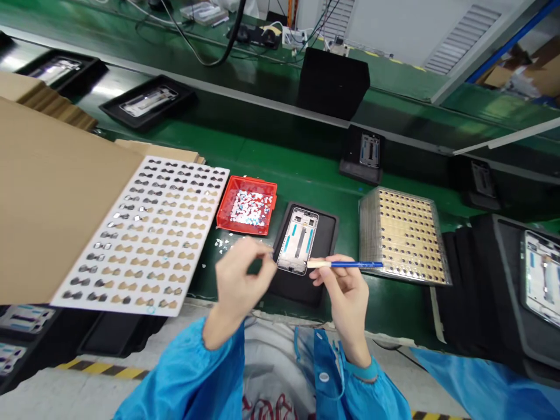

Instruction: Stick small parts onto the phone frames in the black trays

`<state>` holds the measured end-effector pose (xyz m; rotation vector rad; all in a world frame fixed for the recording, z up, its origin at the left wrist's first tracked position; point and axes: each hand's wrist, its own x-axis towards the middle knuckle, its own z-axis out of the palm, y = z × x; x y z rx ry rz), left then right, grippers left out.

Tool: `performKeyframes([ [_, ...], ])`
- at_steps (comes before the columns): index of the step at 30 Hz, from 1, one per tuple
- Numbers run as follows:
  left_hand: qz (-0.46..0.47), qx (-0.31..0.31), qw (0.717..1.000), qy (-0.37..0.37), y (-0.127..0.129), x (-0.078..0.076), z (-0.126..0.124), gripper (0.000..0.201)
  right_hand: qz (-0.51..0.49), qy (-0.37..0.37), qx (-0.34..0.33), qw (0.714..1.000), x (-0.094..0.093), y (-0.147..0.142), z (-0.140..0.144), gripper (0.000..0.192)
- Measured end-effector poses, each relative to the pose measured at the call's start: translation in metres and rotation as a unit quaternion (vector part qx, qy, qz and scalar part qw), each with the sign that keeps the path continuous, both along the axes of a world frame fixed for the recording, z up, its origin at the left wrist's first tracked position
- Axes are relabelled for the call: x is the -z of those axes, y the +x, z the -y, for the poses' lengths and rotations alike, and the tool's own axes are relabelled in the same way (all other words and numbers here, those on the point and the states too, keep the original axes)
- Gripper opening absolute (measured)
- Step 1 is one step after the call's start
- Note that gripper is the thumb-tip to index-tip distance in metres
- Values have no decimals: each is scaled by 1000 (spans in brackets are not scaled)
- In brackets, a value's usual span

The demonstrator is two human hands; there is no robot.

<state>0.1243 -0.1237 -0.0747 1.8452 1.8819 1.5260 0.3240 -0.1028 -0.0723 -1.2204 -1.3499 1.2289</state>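
Note:
My right hand (347, 291) pinches a blue stick with a cream end (356, 265), held level. Its cream end reaches the lower right corner of a silver phone frame (297, 242) with blue strips inside. The frame lies in a black foam tray (326, 233). My left hand (242, 277) is closed, thumb and forefinger pinched together beside the frame's lower left edge. Whatever is between those fingertips is too small to make out. Behind that hand stands a red box (224, 219) holding many small white pieces.
A white sheet (118, 233) bearing rows of dark and tan pieces lies at left beside a brown cardboard flap (56, 192). A stack of clear trays (367, 230) stands at right. More phone frames sit in black trays along the belt (149, 102) and at far right (542, 271).

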Motion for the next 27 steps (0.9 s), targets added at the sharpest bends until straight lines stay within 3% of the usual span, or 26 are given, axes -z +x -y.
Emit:
performKeyframes([
  [4, -163, -128, 976, -61, -41, 4, -27, 24, 115, 44, -65, 990, 2, 18, -13, 13],
  [6, -177, -162, 968, -79, -54, 10, -41, 27, 181, 90, -112, 973, 7, 23, -17, 8],
  [9, -130, -168, 976, -39, -60, 17, -54, 31, 260, 142, -162, 941, 12, 27, -21, 13],
  [15, -19, -43, 996, 70, -49, 11, -41, 33, 366, 200, -205, 885, 14, 26, -24, 17],
  [19, 28, 51, 998, 14, -28, 6, -14, 30, 423, 236, -221, 846, 14, 25, -26, 22],
  [22, 6, 110, 993, -35, -10, 12, 4, 29, 443, 254, -239, 826, 12, 24, -27, 23],
  [27, -132, 158, 977, -55, 13, 37, 20, 29, 467, 262, -264, 802, 7, 21, -29, 25],
])
